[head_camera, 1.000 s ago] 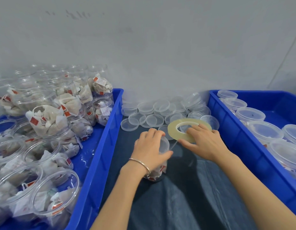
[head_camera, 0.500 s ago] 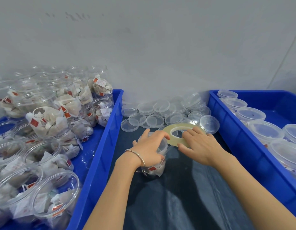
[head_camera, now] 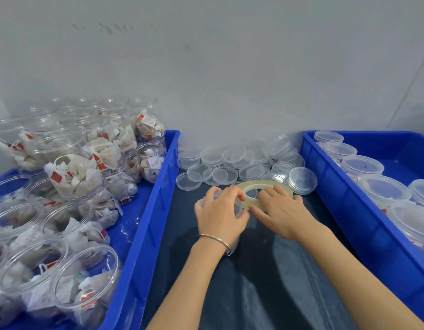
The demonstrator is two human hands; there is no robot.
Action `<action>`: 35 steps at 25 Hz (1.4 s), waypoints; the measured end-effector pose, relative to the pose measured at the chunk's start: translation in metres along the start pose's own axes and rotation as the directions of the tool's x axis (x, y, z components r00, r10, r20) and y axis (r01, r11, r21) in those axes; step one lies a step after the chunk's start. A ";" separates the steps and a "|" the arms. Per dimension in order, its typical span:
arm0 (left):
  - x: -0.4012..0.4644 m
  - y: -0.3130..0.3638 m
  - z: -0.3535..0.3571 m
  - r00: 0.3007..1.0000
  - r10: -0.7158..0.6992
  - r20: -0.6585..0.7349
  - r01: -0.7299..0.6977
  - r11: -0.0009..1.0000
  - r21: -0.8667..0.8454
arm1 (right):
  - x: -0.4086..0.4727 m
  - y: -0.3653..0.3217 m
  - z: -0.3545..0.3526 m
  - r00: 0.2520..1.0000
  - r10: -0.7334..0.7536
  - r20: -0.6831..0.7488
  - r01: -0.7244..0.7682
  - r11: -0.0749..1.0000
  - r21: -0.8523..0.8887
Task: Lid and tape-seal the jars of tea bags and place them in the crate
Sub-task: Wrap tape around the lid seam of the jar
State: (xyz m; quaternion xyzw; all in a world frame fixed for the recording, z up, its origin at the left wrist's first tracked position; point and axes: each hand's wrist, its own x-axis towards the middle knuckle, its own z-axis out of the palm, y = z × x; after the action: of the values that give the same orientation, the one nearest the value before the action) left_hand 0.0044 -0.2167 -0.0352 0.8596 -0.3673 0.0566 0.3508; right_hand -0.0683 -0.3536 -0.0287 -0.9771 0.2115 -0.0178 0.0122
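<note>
A clear jar of tea bags [head_camera: 234,242] stands on the dark cloth between two blue crates, mostly hidden under my left hand [head_camera: 221,216], which grips its lidded top from above. My right hand [head_camera: 281,211] holds a roll of clear tape [head_camera: 263,185] flat against the jar's right side, fingers laid over the roll and thumb under it. The right blue crate [head_camera: 344,201] holds several lidded jars [head_camera: 362,166]. The left blue crate [head_camera: 156,203] is packed with open jars of tea bags [head_camera: 85,282].
Several loose clear lids [head_camera: 224,175] lie scattered and stacked on the cloth behind my hands, one [head_camera: 302,181] tilted near the right crate. A grey wall closes the back. Dark cloth [head_camera: 265,294] spreads between my forearms.
The tape roll came down from a raised tilt to lie flat beside the jar. My left hand shifted its grip over the jar's lid and the jar turned upright.
</note>
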 end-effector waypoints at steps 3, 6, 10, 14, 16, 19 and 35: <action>0.000 0.002 0.002 0.999 -0.021 -0.047 0.022 1.000 0.017 | -0.001 -0.001 0.000 1.000 0.010 -0.007 -0.009 1.000 0.014; 0.000 0.002 0.002 0.998 -0.013 -0.057 0.014 1.000 0.022 | -0.003 -0.002 0.001 0.999 0.023 -0.039 -0.023 1.000 -0.004; 0.000 0.001 0.002 0.999 -0.002 -0.049 0.004 0.999 0.042 | -0.006 -0.001 0.002 0.996 0.047 -0.075 -0.049 0.999 -0.015; 0.000 0.001 0.003 0.999 -0.022 -0.040 0.024 0.997 0.068 | -0.007 -0.004 0.004 0.992 0.080 -0.093 -0.083 0.996 -0.025; 0.000 0.002 0.003 0.999 -0.020 -0.046 0.023 0.997 0.072 | -0.006 -0.006 0.004 0.990 0.091 -0.110 -0.097 0.994 -0.048; -0.001 0.002 0.002 0.998 0.002 -0.061 0.001 0.998 0.055 | -0.006 -0.009 0.004 0.985 0.093 -0.148 -0.107 0.991 -0.085; 0.001 0.003 0.005 0.995 0.012 -0.103 -0.005 0.998 0.065 | -0.010 -0.012 0.011 0.974 0.138 -0.179 -0.158 0.982 -0.101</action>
State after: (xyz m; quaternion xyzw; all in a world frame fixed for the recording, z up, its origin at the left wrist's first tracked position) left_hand 0.0026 -0.2221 -0.0374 0.8649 -0.3502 0.1145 0.3409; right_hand -0.0716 -0.3384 -0.0393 -0.9525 0.2848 -0.0887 -0.0606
